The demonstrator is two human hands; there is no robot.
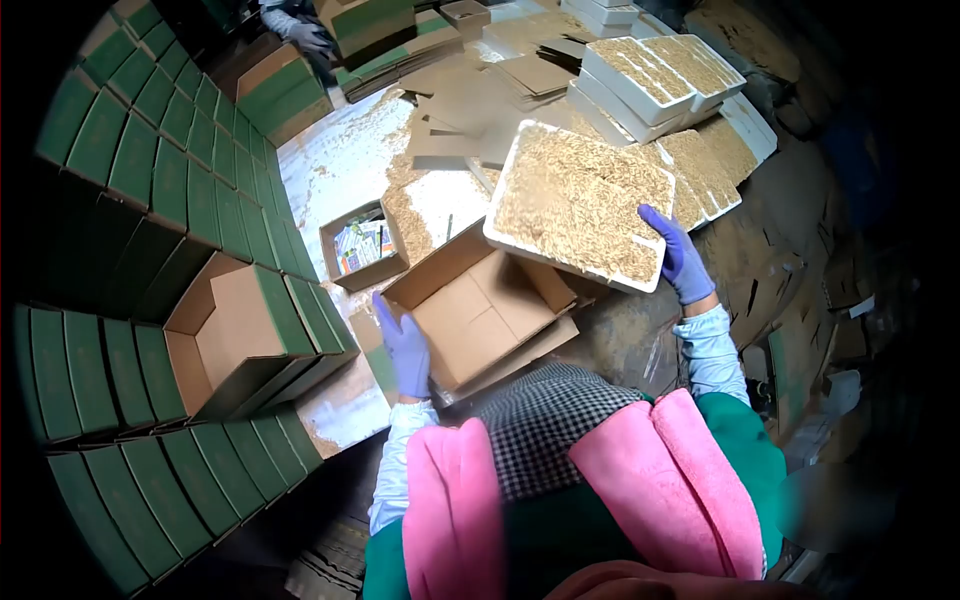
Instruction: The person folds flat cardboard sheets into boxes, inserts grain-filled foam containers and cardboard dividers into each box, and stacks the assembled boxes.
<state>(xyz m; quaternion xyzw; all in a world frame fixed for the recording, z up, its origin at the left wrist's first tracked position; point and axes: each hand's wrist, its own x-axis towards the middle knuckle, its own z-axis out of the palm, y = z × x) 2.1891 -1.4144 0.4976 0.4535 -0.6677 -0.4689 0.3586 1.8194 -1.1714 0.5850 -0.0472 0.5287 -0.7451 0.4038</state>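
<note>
My right hand, in a purple glove, grips the right edge of a white tray, fingers over the rim. Tan, grain-like pieces fill the tray, which is held tilted over the far right part of an open cardboard box. Only bare cardboard shows on the visible inside of that box. At the box's left wall is my purple-gloved left hand, with its fingers along the wall and the thumb apart. The tray hides the box's far right corner.
Green cardboard boxes are stacked at left, beside an open one. A small box of printed packets stands on the white table. More filled white trays are piled at back right. Another person's gloved hand shows at the back.
</note>
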